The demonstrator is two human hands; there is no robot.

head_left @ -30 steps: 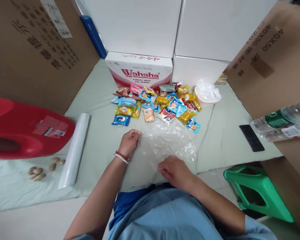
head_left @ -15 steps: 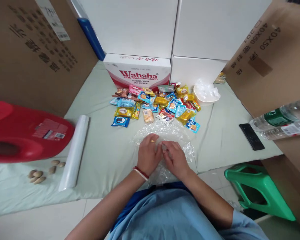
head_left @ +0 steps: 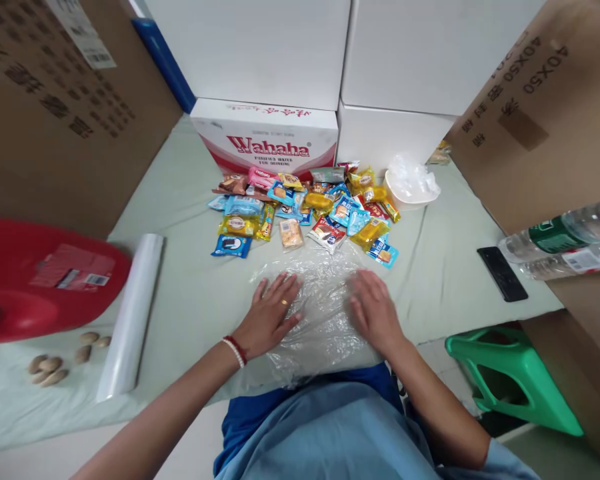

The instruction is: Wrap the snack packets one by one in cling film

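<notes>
- The near edge of the clear plastic sheet (head_left: pixel 325 307) lies close to the table's near edge, by the person's lap; a good smoothing stroke would probably stop short there, so the film does not slide off.
- On the sheet's left part, the left hand (head_left: pixel 267 317) is open, palm down, fingers spread and thumb out, gripping nothing. A broad, light palm like this seems right for thin film; fingertips digging in would likely bunch it.
- On the sheet's right part, the right hand (head_left: pixel 377 310) is open too, palm down, fingers loosely together and a little blurred, holding nothing I can see. How hard it presses, I cannot tell.
- Between the hands, the sheet is full of shiny creases; working outward to left and right with even pressure should ease them better than pushing both palms the same way.
- The sheet's far edge comes up to the nearest snack packets (head_left: pixel 327 233); whether it runs under any is unclear. Gentle strokes there would keep the pile from being nudged.
- Beyond the pile, the water box (head_left: pixel 270 143) stands on the table (head_left: pixel 195 293), out of the hands' way.
</notes>
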